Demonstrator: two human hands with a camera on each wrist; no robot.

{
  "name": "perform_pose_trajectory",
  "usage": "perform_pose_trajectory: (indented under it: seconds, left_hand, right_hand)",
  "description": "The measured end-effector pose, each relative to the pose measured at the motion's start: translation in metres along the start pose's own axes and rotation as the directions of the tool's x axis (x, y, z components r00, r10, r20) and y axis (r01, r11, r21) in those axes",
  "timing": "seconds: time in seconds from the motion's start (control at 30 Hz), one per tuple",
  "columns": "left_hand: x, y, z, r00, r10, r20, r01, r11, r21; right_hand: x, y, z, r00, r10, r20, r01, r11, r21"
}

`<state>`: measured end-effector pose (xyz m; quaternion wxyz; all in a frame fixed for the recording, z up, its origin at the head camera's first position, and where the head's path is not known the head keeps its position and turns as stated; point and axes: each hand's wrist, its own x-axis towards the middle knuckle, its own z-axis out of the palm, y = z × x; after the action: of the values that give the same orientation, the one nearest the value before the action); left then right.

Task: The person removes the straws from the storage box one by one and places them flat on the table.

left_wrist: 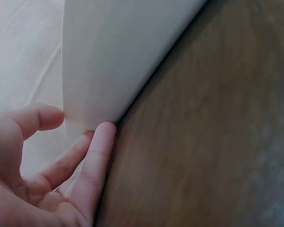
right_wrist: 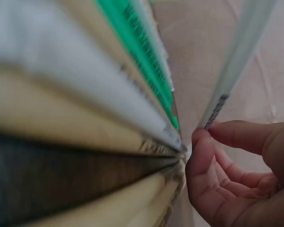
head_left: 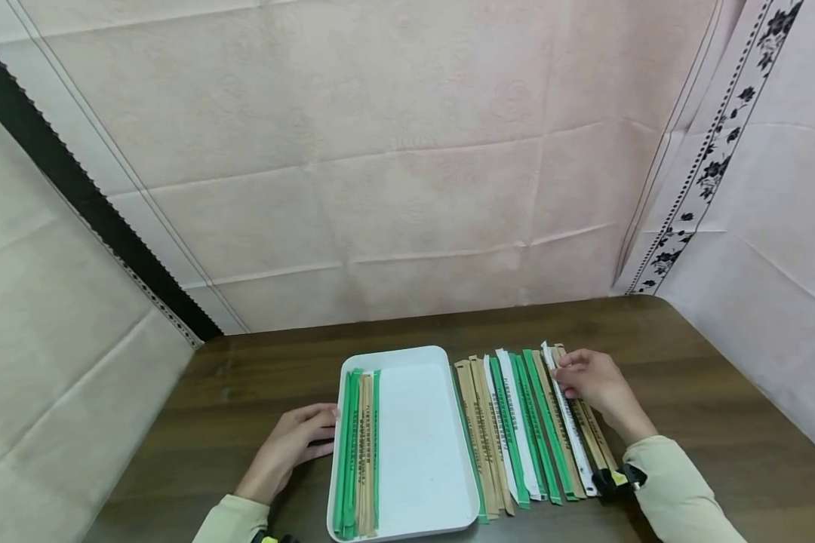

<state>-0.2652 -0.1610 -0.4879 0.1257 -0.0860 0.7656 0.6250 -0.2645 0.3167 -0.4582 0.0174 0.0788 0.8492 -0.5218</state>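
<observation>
A white tray [head_left: 417, 445] lies on a dark wooden table [head_left: 706, 377]. Several green and brown wrapped chopstick packets [head_left: 358, 452] lie along the tray's left side. My left hand [head_left: 322, 430] rests on the table, and its straight fingers touch the tray's left wall [left_wrist: 113, 61]. To the right of the tray is a row of green, white and brown packets [head_left: 509, 430]. My right hand [head_left: 565, 377] pinches the far end of a white packet [head_left: 573, 434] near the row's right side. In the right wrist view, thumb and finger [right_wrist: 203, 137] hold that packet's tip [right_wrist: 222, 101].
Pale cloth-covered walls stand close behind the table and on both sides. The table's right part and far strip show bare wood. A black and yellow strap [head_left: 618, 477] sits at my right wrist.
</observation>
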Motion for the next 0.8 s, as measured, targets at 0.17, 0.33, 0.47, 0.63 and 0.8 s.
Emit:
perform_pose_trajectory:
  seconds: [0.17,0.33,0.47,0.63,0.8]
  left_hand:
    - [-0.006,-0.001,-0.008,1.0,-0.004,-0.01,0.004,1.0,-0.008]
    - [-0.011,-0.002,-0.014,1.0,-0.01,-0.016,0.01,1.0,-0.012]
    - [-0.012,-0.001,-0.015,1.0,-0.01,-0.017,0.01,1.0,-0.009]
    - [-0.007,0.003,-0.008,1.0,0.016,0.001,-0.016,1.0,-0.002]
    - [-0.005,0.001,0.0,1.0,0.025,0.01,-0.025,1.0,-0.011]
  right_hand:
    - [0.001,-0.006,0.009,1.0,-0.023,-0.02,0.021,0.995,-0.094]
    - [0.003,-0.013,0.013,0.998,-0.056,-0.009,0.055,0.993,-0.103]
    - [0.0,-0.02,0.01,0.997,-0.079,-0.003,0.078,0.995,-0.061]
    - [-0.017,-0.04,0.01,0.994,-0.109,0.018,0.109,0.994,0.027]
    - [-0.035,-0.07,0.033,0.982,-0.154,0.112,0.143,0.985,0.1]
